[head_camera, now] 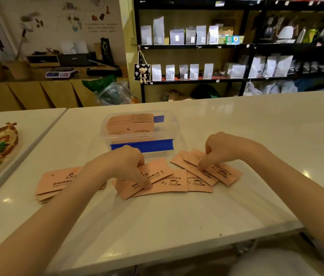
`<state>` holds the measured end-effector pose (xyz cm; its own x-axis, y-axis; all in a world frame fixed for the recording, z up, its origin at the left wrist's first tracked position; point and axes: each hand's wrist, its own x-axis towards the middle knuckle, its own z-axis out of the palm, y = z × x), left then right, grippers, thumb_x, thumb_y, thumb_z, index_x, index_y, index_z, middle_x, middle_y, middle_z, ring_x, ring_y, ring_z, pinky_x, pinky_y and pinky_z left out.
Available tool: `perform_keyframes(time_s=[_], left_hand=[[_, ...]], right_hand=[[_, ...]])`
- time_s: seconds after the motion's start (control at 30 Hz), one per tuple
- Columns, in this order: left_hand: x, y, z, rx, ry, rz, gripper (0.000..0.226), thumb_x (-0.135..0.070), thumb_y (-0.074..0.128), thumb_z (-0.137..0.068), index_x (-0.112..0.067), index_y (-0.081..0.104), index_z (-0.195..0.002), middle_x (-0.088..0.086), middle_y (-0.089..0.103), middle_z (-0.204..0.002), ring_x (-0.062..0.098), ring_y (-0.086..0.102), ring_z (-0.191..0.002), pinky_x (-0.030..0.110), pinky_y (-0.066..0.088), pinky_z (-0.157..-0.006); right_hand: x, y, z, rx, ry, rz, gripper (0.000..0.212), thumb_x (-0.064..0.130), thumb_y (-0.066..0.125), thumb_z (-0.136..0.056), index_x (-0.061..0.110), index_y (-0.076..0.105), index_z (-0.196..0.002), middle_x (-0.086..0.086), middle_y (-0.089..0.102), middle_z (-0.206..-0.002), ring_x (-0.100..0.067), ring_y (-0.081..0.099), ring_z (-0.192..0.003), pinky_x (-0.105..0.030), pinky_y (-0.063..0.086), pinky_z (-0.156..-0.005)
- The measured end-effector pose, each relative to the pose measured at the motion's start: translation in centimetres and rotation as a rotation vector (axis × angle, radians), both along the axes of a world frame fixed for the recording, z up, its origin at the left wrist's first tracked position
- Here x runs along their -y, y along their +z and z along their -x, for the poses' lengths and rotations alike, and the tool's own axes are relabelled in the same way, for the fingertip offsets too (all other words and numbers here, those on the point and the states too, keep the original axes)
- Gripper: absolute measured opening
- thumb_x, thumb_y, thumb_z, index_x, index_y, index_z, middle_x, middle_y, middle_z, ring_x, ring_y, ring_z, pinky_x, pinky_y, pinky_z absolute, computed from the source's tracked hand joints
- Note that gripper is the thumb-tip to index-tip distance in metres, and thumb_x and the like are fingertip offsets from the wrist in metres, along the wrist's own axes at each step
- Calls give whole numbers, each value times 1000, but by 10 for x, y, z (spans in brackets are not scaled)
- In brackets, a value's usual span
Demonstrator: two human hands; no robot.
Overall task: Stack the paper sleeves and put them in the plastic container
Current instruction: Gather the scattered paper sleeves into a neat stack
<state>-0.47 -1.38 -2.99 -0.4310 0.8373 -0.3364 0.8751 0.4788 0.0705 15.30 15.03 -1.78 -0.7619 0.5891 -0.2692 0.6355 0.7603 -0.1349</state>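
Table (246,126) with a clear plastic container (174,126) near its far edge, part-filled with stacked sleeves. Loose paper sleeves (175,181) fan out before it. The left hand (121,166) pinches one in its grip, likely to gather them; the right hand (223,149) pins another by fingertip, grip unclear.

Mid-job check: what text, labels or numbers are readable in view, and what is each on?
"COFFEE", beside a cup drawing: three loose sleeves on the table.
"COFFEE": front sleeve of the stack in the container.
Chinese lines on the middle sleeve and the leftmost sleeve: too blurred to quote.
Wall poster and shelf bag labels: too small and blurred to read.
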Motion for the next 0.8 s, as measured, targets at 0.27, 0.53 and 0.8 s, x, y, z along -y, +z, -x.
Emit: perform_keyframes(time_s=[0.27,0.53,0.8], left_hand=[[25,20,4,77,-18,-252,73,-46,72,-65,-24,43,-128,-7,55,-116,9,48,-96,21,45,-82],[74,33,39,102,87,-426,96,-35,78,-61,-31,21,-138,-11,56,-108,6,50,-96,19,37,-81],[118,16,80,63,219,-314,105,-39,78,-60,-31,11,-141,-8,56,-124,5,46,-97,20,34,-88]], right_hand=[[15,23,13,-96,122,43,55,51,68,-67,13,63,-105,-2,63,-100,-18,58,-90,-22,47,-67],[53,38,62,-341,406,-37,54,51,67,-67,21,60,-111,7,61,-93,-13,58,-81,-37,55,-77],[103,30,129,-406,673,4,58,60,61,-64,25,58,-109,6,60,-101,-13,57,-89,-37,54,-77]])
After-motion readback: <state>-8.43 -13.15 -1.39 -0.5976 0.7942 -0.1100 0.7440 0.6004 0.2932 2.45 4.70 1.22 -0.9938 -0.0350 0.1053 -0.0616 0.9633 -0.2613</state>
